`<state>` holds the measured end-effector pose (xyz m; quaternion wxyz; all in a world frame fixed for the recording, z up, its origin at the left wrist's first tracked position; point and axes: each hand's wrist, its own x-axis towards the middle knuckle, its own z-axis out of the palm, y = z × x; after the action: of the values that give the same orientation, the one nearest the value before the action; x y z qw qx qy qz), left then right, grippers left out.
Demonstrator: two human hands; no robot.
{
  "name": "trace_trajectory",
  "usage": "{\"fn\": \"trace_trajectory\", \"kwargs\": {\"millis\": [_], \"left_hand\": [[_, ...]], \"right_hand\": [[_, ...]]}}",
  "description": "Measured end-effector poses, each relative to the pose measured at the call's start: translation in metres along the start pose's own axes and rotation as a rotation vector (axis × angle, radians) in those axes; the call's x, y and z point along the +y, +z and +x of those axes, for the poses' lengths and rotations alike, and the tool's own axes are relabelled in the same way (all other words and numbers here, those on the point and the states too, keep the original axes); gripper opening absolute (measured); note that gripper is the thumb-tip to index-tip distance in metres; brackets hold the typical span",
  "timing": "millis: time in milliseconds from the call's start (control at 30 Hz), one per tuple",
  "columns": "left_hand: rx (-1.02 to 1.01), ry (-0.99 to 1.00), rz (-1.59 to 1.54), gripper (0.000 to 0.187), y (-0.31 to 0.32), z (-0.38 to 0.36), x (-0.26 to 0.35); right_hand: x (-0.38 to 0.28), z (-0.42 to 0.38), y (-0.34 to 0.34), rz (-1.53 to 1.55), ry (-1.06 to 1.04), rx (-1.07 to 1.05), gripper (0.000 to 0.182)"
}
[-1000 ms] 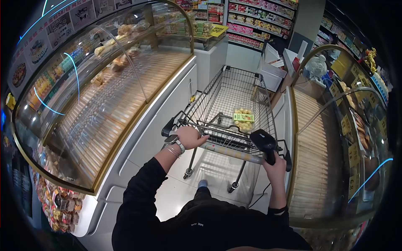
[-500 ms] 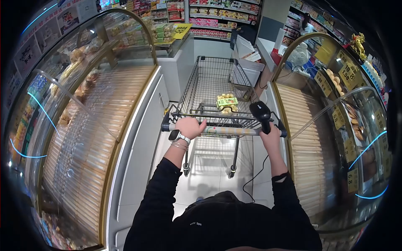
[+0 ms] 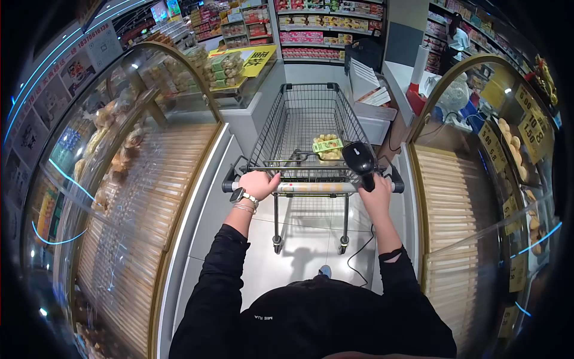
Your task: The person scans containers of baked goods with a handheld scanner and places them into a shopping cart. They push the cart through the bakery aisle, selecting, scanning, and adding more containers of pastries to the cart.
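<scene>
Yellow price cards on the right show "1.50"; the left hand, palm down, thumb inward, closes its grip on the pale printed bar handle; the right hand's grip wraps a black plastic scanner; 1 green-labelled clear pack of round yellow items lies inside the dark wire cart

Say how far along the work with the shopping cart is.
Looks done: a pack with a green label is in the cart. In hand: the left hand is on the handle; the right hand holds a black scanner at the handle's right end. Left: unclear; the view doesn't settle whether the pack has been scanned or more must go in.
</scene>
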<state>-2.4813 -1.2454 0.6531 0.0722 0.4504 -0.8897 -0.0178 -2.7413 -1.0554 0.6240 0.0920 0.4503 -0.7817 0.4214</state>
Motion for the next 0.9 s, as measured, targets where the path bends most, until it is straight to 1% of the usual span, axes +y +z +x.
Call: {"fn": "trace_trajectory", "kwargs": {"millis": [167,233,367,500,567,633,700,767,833,900], "left_hand": [[-0.004,-0.021,0.006,0.057,0.005,0.066,-0.005],[0.06,-0.007,0.025,0.056,0.007,0.091,-0.009],[0.028,-0.015,0.025,0.055,0.014,0.138,-0.023],[0.039,0.005,0.014,0.053,0.016,0.179,-0.036],[0.095,0.02,0.021,0.053,0.02,0.2,-0.046],[0.032,-0.011,0.005,0.054,0.015,0.222,-0.052],[0.033,0.019,-0.008,0.054,0.019,0.246,-0.064],[0.047,0.05,-0.016,0.055,0.021,0.271,-0.076],[0.042,0.066,-0.052,0.055,0.02,0.296,-0.083],[0.04,0.087,-0.065,0.055,0.025,0.319,-0.089]], "right_hand": [[0.011,0.059,0.033,0.008,-0.034,-0.009,0.027],[0.012,0.08,0.045,0.019,-0.063,0.039,0.027],[0.015,0.117,0.073,0.022,-0.058,0.02,0.026],[0.017,0.148,0.1,-0.003,-0.065,0.038,0.028],[0.014,0.165,0.114,0.008,-0.063,0.046,0.029],[0.013,0.181,0.133,-0.017,-0.06,0.075,0.031],[0.018,0.198,0.151,-0.033,-0.067,0.057,0.032],[0.019,0.216,0.166,-0.069,-0.077,0.056,0.03],[0.014,0.237,0.18,-0.035,-0.071,0.036,0.026],[0.02,0.255,0.196,-0.033,-0.07,0.063,0.023]]}}
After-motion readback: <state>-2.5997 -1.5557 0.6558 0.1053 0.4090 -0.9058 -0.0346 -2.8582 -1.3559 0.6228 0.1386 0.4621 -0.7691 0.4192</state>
